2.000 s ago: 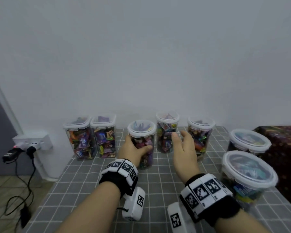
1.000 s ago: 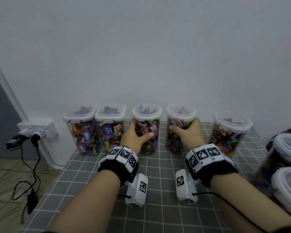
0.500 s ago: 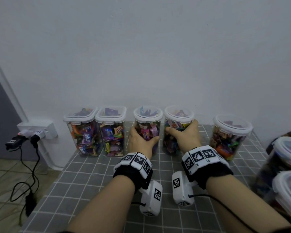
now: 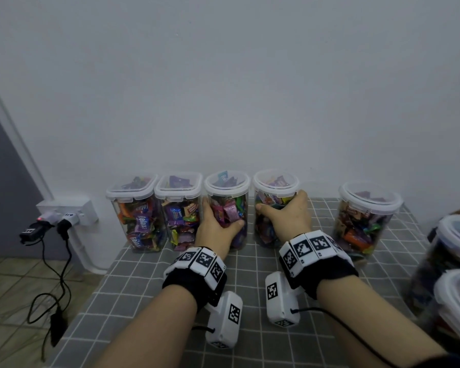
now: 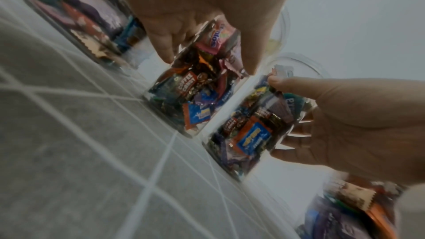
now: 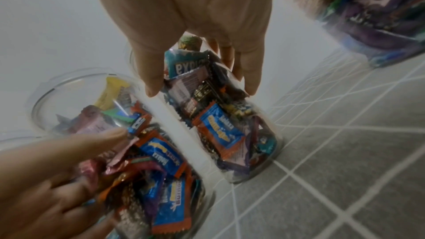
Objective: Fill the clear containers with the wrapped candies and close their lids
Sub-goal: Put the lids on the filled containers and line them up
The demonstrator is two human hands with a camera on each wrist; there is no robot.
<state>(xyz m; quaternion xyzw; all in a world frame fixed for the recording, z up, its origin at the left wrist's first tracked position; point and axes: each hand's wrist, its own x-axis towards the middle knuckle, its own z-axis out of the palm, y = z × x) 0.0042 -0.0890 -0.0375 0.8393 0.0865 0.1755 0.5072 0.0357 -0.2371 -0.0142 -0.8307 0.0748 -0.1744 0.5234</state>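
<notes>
Several clear lidded containers full of wrapped candies stand in a row against the wall on the grey checked cloth (image 4: 144, 282). My left hand (image 4: 222, 216) grips the third container (image 4: 227, 192), a round jar, with fingers on its left side and thumb across the front. My right hand (image 4: 280, 205) grips the fourth round jar (image 4: 275, 185) next to it. The left wrist view shows the left hand (image 5: 207, 61) round its jar (image 5: 197, 86). In the right wrist view the right hand (image 6: 200, 86) wraps its jar (image 6: 220, 119). Both lids are on.
Two rectangular containers (image 4: 136, 216) (image 4: 179, 211) stand left of the held jars and a round one (image 4: 367, 216) to the right. Larger lidded tubs (image 4: 457, 235) crowd the right edge. A wall socket with plugs and cables (image 4: 67, 211) hangs off the table's left side.
Two seconds ago the right hand was open and reaching; now it grips the fourth jar. Both held jars have slid back and left into the row by the wall.
</notes>
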